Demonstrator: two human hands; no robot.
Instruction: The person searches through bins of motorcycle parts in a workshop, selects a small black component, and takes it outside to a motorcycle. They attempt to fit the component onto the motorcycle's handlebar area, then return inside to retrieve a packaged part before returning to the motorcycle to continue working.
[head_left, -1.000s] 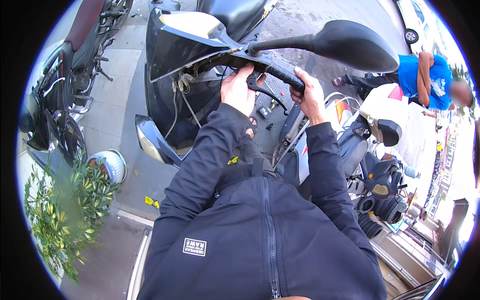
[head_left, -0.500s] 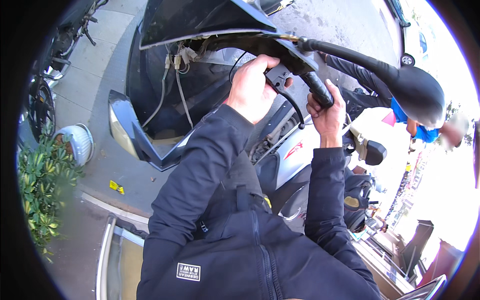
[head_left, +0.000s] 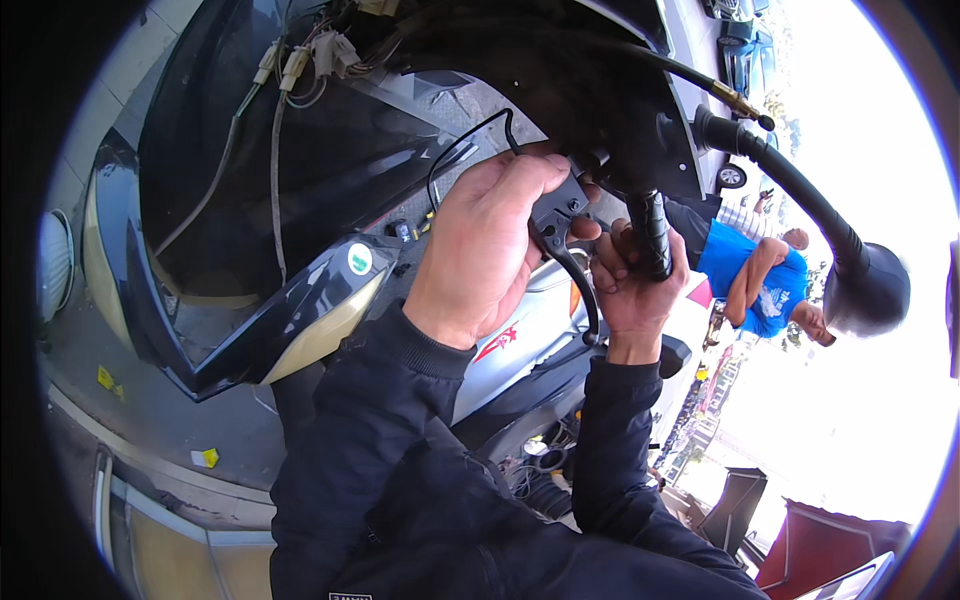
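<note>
My left hand (head_left: pixel 485 240) is closed on a black brake lever bracket (head_left: pixel 562 205), thumb pressed along its upper side. From the bracket a curved black lever (head_left: pixel 583 285) hangs down, and a thin black wire (head_left: pixel 432 180) loops off towards the hand's back. Beside it, my right hand (head_left: pixel 640 295) is wrapped around the lower end of a black handlebar grip (head_left: pixel 653 235). The bracket is next to the bar; whether it touches is hidden by fingers. Above, a black cable with a brass-coloured end (head_left: pixel 735 100) sticks out over the dark handlebar cover (head_left: pixel 610 100).
A rear-view mirror (head_left: pixel 865 290) juts out at the right on a bent stalk. White wire connectors (head_left: pixel 295 70) hang by the dark front fairing (head_left: pixel 330 300) on the left. Behind the hands is a white scooter panel (head_left: pixel 515 325). A person in a blue shirt (head_left: pixel 755 280) stands beyond.
My view has shifted closer, so hands, fairing and mirror appear lower or larger. The bracket and lever in my left hand remain held, and the right hand stays on the grip.
</note>
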